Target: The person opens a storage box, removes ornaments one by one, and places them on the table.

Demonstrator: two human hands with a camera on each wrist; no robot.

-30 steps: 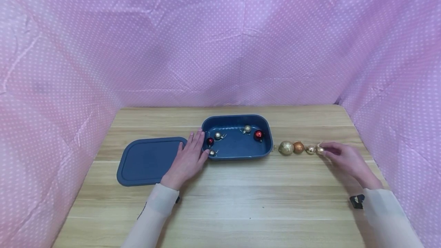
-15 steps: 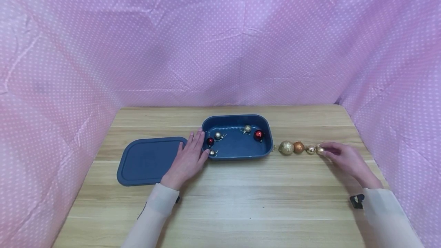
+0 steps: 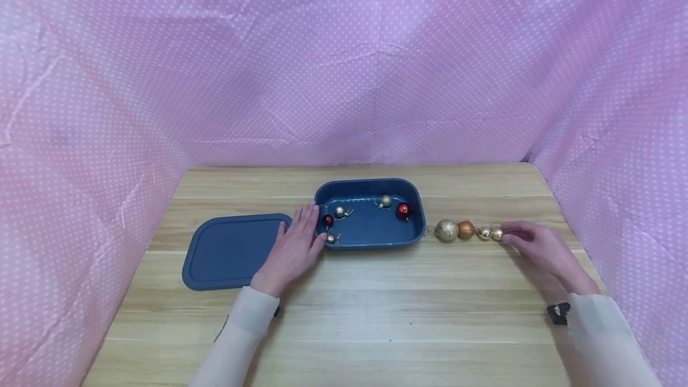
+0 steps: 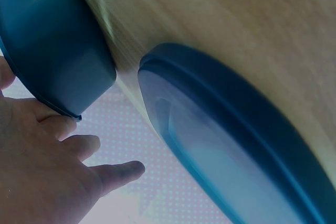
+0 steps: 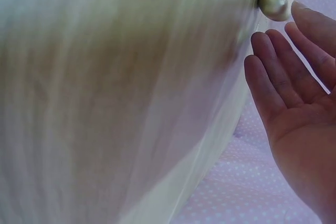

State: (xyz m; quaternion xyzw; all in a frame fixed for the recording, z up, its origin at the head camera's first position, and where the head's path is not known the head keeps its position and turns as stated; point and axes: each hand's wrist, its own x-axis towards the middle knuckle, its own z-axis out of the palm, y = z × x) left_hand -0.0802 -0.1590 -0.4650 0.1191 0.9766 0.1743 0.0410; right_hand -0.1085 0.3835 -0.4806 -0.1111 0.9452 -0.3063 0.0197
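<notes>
Fingertips [image 5: 300, 14] of the right hand [image 3: 545, 252] meet the end gold bauble [image 3: 497, 233] at right of centre in the head view; the fingers look fairly straight, set against it rather than wrapped round it; leftward across the frame sit a small gold bauble [image 3: 484, 233], an orange bauble [image 3: 466, 230] and a large glittery bauble [image 3: 446, 230], the last just beside the blue box [image 3: 371, 247]; the left hand [image 3: 290, 252] lies with fingers extended at the box's left end, gripping nothing; any nudge is best kept light and square along the line, since round things will likely roll sideways; thin hanging loops, like the gold loop [image 3: 428, 231] by the box, would be best kept from between the balls; the right wrist view crops the small gold bauble at its top edge and blurs the desk [image 5: 79, 103], so whether the forefinger touches as well as the thumb is hard to make out; the left hand covers part of the lid [image 3: 231, 252] at centre left; both sleeves run off the bottom of the frame.
</notes>
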